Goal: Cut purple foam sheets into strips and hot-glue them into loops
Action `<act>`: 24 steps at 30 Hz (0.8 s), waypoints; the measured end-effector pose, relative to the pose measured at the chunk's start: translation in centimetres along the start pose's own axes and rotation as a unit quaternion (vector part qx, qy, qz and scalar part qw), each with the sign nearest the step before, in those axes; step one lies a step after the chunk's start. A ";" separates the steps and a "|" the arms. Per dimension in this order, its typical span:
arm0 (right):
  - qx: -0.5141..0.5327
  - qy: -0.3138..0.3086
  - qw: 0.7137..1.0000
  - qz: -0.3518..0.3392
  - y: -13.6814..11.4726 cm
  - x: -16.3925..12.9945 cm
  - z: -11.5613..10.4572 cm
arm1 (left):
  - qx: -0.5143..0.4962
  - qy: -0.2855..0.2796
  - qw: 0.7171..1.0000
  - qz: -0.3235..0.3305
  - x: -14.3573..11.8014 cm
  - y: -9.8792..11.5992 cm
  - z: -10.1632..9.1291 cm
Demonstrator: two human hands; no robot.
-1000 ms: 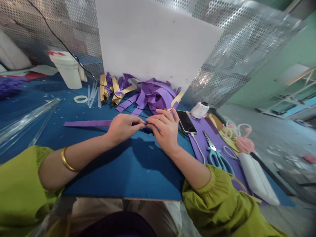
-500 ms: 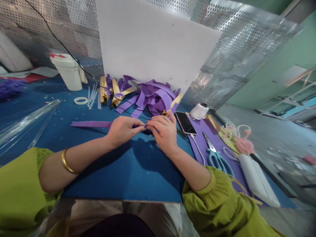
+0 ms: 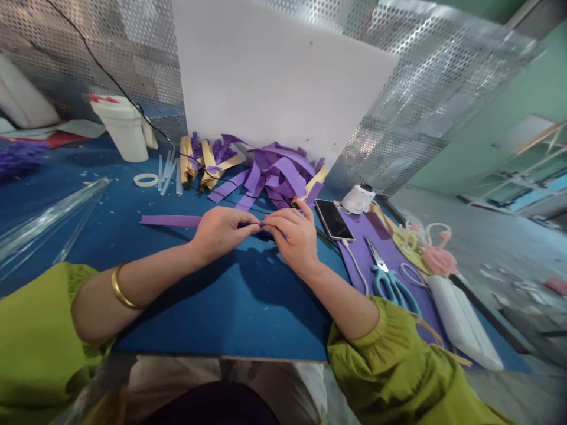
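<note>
Both hands meet in the middle of the blue mat (image 3: 212, 307), which looks soft and flat like felt. The left hand (image 3: 219, 231) is curled shut, its finger and thumb pinching a long purple strip (image 3: 170, 221) — a thin, flat band that lies straight on the mat and runs off to the left. The right hand (image 3: 295, 236) is curled too, fingertips pressed on the same end of the strip, touching the left hand's fingertips; what sits under them is too small to tell. A smooth gold bangle (image 3: 119, 287) circles the left arm, and both sleeves are puffy and lime green. Behind the hands lies a pile (image 3: 277, 171) of floppy purple strips, some with tan paper backs, just below a flat white board (image 3: 274, 77) that leans on shiny metal full of tiny round holes. Near the right hand rests a phone (image 3: 334, 219), dark and glossy, with a white cord. Beside it, on a purple sheet (image 3: 390, 254), lie scissors (image 3: 387, 277) with teal loop handles and shut blades. Far back on the left stand a white plastic tub (image 3: 123, 128), a small ring of tape (image 3: 146, 179) and a few clear sticks (image 3: 167, 171). Long clear tubes (image 3: 48, 215) lie at the left edge.
</note>
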State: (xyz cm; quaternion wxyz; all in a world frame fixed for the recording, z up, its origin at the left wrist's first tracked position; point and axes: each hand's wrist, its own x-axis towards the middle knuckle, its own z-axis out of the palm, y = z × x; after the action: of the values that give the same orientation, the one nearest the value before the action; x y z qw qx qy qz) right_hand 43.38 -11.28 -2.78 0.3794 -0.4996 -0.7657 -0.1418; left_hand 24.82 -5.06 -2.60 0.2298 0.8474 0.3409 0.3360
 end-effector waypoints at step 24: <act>-0.056 0.018 0.998 0.023 0.7 0.1 -0.3 | 0.044 0.016 0.999 -0.001 0.1 -0.2 -0.1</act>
State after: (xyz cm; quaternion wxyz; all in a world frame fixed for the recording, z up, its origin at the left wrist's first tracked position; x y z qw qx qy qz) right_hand 44.06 -11.04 -2.62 0.3675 -0.5345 -0.7384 -0.1844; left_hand 24.71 -4.81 -2.59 0.1875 0.8507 0.3598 0.3343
